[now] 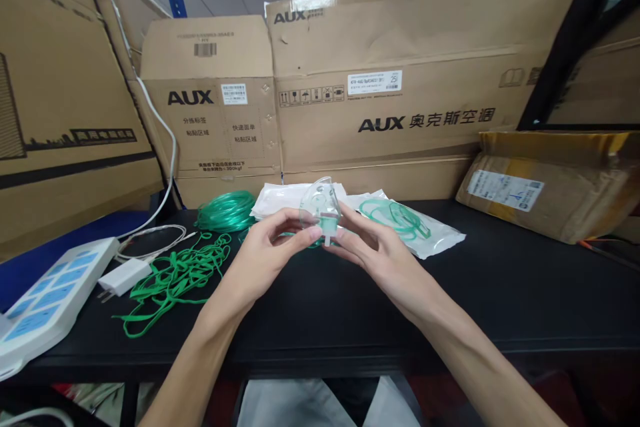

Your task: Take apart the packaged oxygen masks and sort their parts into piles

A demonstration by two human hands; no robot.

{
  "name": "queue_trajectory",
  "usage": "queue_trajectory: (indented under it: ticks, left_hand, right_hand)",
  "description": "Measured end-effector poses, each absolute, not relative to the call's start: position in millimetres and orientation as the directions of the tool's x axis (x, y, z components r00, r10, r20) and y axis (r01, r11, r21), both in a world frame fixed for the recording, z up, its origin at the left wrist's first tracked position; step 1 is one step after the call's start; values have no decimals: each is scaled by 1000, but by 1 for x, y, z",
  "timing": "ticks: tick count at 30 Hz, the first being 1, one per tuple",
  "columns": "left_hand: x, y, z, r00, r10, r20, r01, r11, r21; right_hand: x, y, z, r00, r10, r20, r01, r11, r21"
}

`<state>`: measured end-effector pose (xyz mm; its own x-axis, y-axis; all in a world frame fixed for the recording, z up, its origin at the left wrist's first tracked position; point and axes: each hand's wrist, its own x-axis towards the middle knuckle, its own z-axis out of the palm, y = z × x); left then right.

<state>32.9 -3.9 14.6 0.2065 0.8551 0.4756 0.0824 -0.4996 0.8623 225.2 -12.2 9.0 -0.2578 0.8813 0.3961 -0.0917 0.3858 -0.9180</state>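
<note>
Between my two hands is a clear oxygen mask (320, 199) with a pale green connector (329, 225) at its lower end. My left hand (274, 243) grips it from the left, the thumb against the connector. From the other side, my right hand (373, 250) closes on it with thumb and fingers near the connector. Just behind the hands lies a white packet (285, 197). To the right of my right hand rests a clear plastic bag (435, 237) with green tubing (400, 217) inside.
A coil of green tubing (226, 211) and a tangle of green elastic straps (175, 280) lie at left. Beside them are a white charger (125, 275) and a power strip (55, 300). Large cardboard boxes (380, 100) wall the back; a taped parcel (540, 193) sits right on the black table (500, 293).
</note>
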Motion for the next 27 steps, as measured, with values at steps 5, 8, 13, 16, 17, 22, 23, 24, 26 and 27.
queue_trajectory:
  ticks: [5, 8, 13, 16, 17, 22, 23, 24, 26, 27]
  left_hand:
    - [32, -7, 15, 242, 834, 495, 232, -545, 805]
    - [37, -9, 14, 242, 815, 527, 368, -580, 727]
    - [35, -11, 17, 328, 815, 477, 379, -576, 724]
    - [26, -7, 17, 320, 835, 447, 253, -530, 809]
    - [22, -5, 17, 287, 853, 436, 210, -500, 840]
    - [19, 3, 10, 213, 908, 361, 153, -396, 905]
    - [20, 3, 9, 207, 909, 363, 150, -396, 906]
    - [23, 3, 9, 200, 908, 368, 144, -399, 906]
    - [27, 2, 9, 189, 902, 387, 138, -415, 899]
    - [30, 1, 10, 190, 896, 402, 143, -430, 891]
  right_hand:
    - [222, -14, 11, -252, 876, 411, -186, 373, -909]
    - [223, -10, 8, -248, 862, 442, -97, 432, -897]
    - [226, -6, 8, -197, 819, 539, 56, 559, -828]
    - [232, -6, 11, -216, 800, 560, 140, 593, -793]
    - [234, -6, 12, -223, 798, 560, 173, 598, -783]
    - [242, -5, 13, -257, 788, 560, 258, 614, -746]
    - [242, -6, 13, -251, 788, 562, 259, 615, -745]
    - [241, -7, 13, -244, 792, 560, 262, 610, -748]
    - [238, -8, 12, -226, 808, 544, 270, 589, -762]
    - [236, -8, 11, -216, 818, 534, 275, 575, -770]
